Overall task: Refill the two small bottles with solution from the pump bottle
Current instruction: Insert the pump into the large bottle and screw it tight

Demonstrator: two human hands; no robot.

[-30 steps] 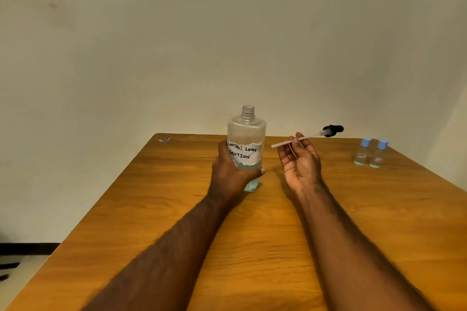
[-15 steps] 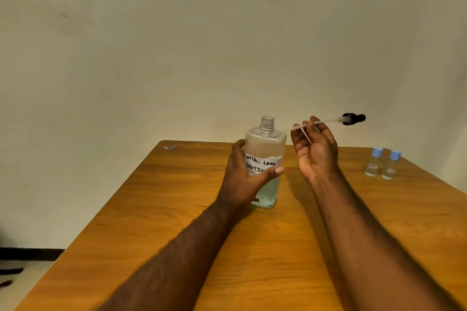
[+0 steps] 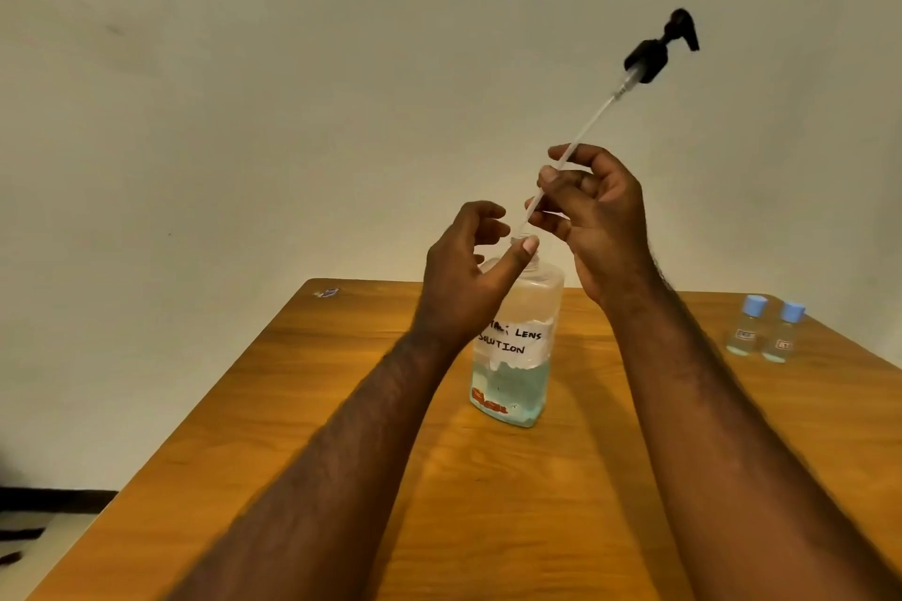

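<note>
alignment: right hand (image 3: 598, 220), pinching dip tube (image 3: 591, 126), should swing pump head (image 3: 651, 54) from 1 to 12 o'clock; left hand (image 3: 463, 273) at bottle (image 3: 529, 307) neck, grip unclear.

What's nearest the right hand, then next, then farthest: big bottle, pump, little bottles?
1. The pump: its tube is pinched in the right hand.
2. The big bottle: just below, toward the left.
3. The little bottles: off to the right, together; too close to split.
</note>
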